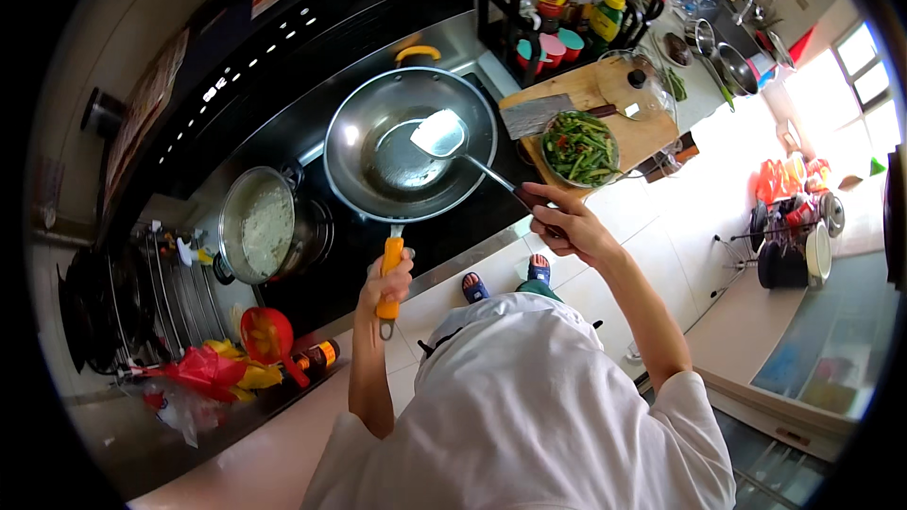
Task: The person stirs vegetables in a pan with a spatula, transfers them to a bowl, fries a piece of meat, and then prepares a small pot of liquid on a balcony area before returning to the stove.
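My left hand [387, 281] is closed around the orange handle of a metal wok [347, 131], which sits on the black stove. In my right hand [571, 225] is the dark handle of a metal spatula [439, 134]; its blade is over the wok's inside. A thin wet-looking film shows at the wok's bottom. Right of the wok, a glass bowl of cooked green vegetables with red bits [581, 149] rests on a wooden cutting board [641, 145], beside a cleaver [536, 115] and a glass lid [633, 85].
Left of the wok stands a pot with whitish contents [266, 227]. A red plastic strainer or ladle [267, 336], bags and a dark bottle [315, 355] lie near the left counter edge. A black rack [489, 14] with sauce bottles and lidded jars stands behind the board.
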Demonstrator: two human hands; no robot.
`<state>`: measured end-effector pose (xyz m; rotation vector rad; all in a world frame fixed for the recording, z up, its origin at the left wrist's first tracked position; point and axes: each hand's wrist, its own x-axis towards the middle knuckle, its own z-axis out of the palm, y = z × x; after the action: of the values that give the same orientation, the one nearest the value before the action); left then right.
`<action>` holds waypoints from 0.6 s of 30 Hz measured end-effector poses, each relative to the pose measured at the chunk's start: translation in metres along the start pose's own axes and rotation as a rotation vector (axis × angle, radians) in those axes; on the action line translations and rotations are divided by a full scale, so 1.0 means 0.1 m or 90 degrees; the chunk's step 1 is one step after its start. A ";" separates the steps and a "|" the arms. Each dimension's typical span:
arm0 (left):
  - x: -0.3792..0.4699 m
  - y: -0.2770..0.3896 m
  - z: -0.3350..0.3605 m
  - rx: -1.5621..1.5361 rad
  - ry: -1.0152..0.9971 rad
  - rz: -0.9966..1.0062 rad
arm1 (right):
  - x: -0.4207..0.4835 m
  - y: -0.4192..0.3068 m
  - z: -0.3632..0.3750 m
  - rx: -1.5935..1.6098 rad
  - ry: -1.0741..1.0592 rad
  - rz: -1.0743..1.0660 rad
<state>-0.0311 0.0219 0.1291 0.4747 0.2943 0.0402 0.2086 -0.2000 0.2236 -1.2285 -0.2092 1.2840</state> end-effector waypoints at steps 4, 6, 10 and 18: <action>0.03 0.24 -0.24 0.054 -0.022 -0.015 | 0.47 0.13 0.23 0.016 -0.020 0.046; 0.00 0.35 -0.37 0.071 -0.007 -0.045 | 0.68 0.21 0.33 0.024 -0.018 0.069; 0.00 0.61 -0.62 -0.006 -0.064 -0.054 | 0.91 0.39 0.46 -0.029 -0.010 0.063; 0.10 0.34 -0.43 -0.103 -0.029 -0.097 | 0.94 0.55 0.41 -0.040 0.036 0.075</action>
<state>-0.0331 0.0718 0.1054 0.2908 0.2795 -0.0947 0.1796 -0.1132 0.1521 -1.3454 -0.1385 1.3507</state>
